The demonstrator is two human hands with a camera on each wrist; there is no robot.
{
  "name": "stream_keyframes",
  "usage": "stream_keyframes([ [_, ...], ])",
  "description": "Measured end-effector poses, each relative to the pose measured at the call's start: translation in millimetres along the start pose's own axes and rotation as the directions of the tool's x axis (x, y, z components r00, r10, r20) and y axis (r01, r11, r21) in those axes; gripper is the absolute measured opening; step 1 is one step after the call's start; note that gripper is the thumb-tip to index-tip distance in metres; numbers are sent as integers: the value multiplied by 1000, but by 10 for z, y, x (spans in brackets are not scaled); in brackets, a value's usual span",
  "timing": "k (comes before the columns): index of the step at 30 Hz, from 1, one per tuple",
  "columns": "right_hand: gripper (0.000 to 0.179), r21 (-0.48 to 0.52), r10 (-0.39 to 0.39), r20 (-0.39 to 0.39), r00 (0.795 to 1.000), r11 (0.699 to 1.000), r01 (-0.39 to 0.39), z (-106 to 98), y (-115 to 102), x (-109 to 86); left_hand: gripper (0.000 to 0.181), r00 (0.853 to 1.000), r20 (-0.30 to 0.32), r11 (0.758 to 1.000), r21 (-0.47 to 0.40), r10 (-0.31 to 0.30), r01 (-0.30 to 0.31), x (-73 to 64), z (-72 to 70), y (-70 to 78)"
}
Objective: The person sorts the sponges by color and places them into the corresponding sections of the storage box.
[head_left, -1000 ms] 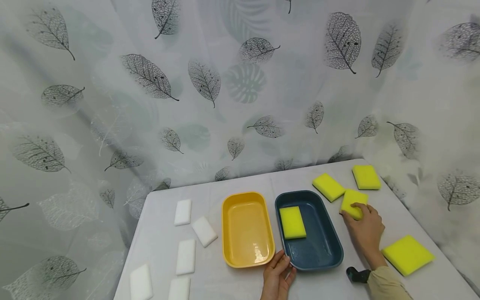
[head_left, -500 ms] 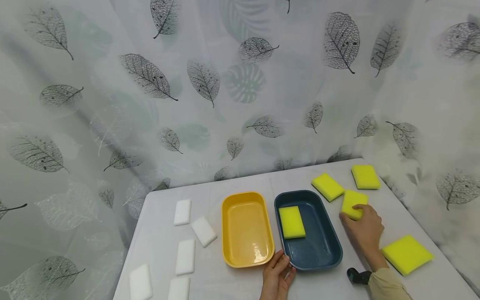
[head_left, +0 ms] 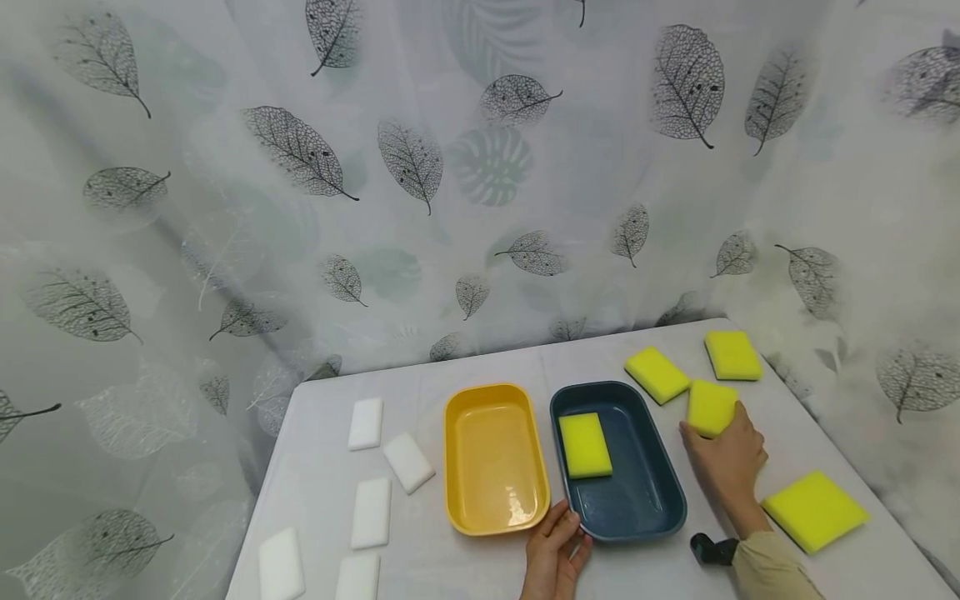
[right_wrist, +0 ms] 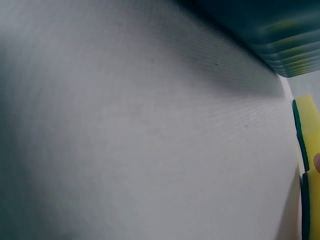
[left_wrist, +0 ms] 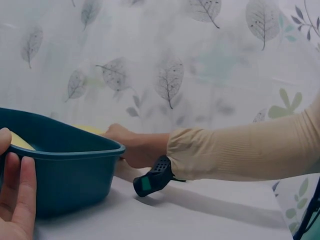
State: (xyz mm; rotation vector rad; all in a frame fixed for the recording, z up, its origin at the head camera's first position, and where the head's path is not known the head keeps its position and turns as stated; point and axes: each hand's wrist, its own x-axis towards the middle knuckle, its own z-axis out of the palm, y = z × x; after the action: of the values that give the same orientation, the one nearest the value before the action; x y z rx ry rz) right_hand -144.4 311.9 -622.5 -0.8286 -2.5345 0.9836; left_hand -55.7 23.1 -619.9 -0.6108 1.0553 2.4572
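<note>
In the head view, my right hand (head_left: 727,450) grips a yellow sponge (head_left: 711,407) by its edges, thumb on the near left side and fingers at the right. The sponge rests on the table right of a dark blue tray (head_left: 670,467). One yellow sponge (head_left: 585,446) lies inside that tray. My left hand (head_left: 555,550) touches the tray's near left corner; in the left wrist view its fingers (left_wrist: 25,190) stand fairly straight against the tray's outer wall (left_wrist: 75,180). In the right wrist view, only a fingertip (right_wrist: 317,162) shows, beside dark-green-backed yellow sponges (right_wrist: 307,130).
A yellow tray (head_left: 491,458) stands left of the blue one. Several white sponges (head_left: 371,512) lie along the table's left side. Other yellow sponges lie far right (head_left: 732,356) and near right (head_left: 815,511). A leaf-patterned curtain (head_left: 480,208) hangs behind the table.
My right fingers have shifted from the top of the yellow sponge to its right edge, and the sponge has slid slightly to the right. The left hand has stayed in place.
</note>
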Motion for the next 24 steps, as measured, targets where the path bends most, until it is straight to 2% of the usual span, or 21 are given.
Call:
stream_keyframes([
  [6,94,29,16,-3,1000,999,-16,-12,21,-41,27,1000,-2,1000,5,5,-5,5,-10,-8],
  [13,91,73,-29,-59,998,997,33,-92,52,-67,25,1000,-3,1000,-7,3,-3,-8,-13,0],
  [18,92,107,-54,-76,996,992,62,-201,-5,-112,23,1000,-15,1000,-15,-6,5,-17,-6,11],
  [24,93,149,-58,-70,996,986,68,-324,-126,-200,23,1000,-3,1000,-5,4,-4,-20,6,11],
])
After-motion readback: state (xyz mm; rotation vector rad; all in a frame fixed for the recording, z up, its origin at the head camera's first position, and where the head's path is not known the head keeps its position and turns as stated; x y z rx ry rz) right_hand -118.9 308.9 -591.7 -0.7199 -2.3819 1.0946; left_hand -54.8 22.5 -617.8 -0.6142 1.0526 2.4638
